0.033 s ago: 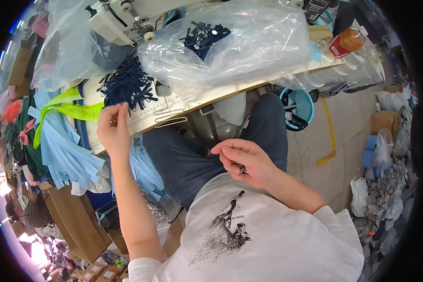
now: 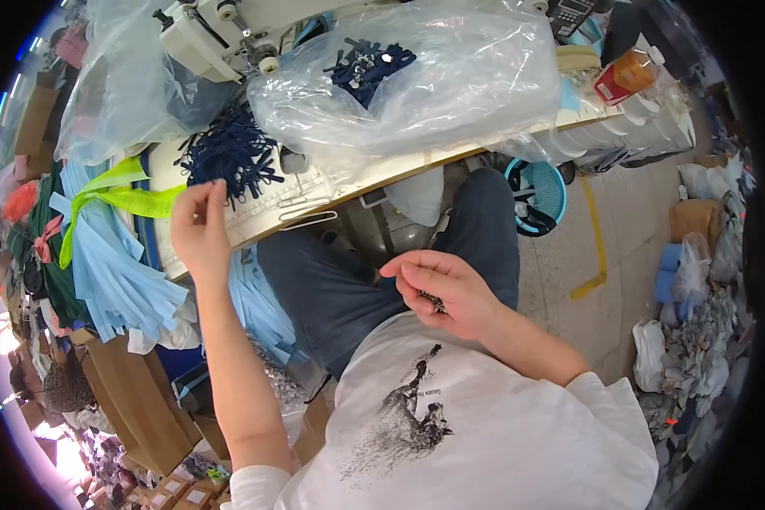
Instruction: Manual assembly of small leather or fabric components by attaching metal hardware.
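1. Over the near edge of the white surface (image 2: 251,223), the left hand (image 2: 199,223) is raised beside a heap of navy fabric loops (image 2: 229,157); its thumb and forefinger nearly meet, and whether they grasp or touch anything cannot be told.
2. Above the lap, the right hand (image 2: 447,296) curls its fingers around small dark pieces (image 2: 434,303), mostly hidden in the palm.
3. Left of the left hand, a neon yellow-green strip (image 2: 140,201) lies across a bundle of light blue strips (image 2: 115,272).
4. Behind the heap stands a white sewing machine (image 2: 197,49); to its right, a clear plastic bag (image 2: 484,72) holds more navy pieces (image 2: 367,70).
5. On the floor sits a turquoise basket (image 2: 562,185).
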A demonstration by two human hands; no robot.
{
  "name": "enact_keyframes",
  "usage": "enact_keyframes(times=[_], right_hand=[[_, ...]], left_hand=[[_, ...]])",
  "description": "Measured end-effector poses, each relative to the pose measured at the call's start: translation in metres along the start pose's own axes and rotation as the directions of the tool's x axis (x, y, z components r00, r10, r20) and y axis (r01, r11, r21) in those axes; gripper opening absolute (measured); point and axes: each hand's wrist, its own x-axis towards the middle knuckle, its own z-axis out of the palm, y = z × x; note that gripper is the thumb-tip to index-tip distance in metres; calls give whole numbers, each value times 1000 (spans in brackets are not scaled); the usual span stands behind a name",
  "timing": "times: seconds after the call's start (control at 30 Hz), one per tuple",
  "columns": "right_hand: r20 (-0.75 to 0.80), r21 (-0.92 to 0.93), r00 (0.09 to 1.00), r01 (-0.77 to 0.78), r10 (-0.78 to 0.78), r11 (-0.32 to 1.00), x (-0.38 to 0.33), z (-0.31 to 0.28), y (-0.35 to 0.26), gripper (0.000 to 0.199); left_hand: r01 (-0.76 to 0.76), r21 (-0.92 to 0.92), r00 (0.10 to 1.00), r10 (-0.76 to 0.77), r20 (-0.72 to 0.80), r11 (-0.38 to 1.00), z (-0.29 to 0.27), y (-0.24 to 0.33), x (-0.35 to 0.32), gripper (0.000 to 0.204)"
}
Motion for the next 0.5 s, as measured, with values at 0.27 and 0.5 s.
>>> enact_keyframes(times=[0.27,0.5], right_hand=[[121,68,987,101,-109,993,0,-6,0,24],[49,87,994,90,-95,992,-5,-3,-9,18]], left_hand=[[-233,-403,956,132,-263,885,-4,55,26,2],[135,-662,983,-18,181,737,-2,95,-62,14]])
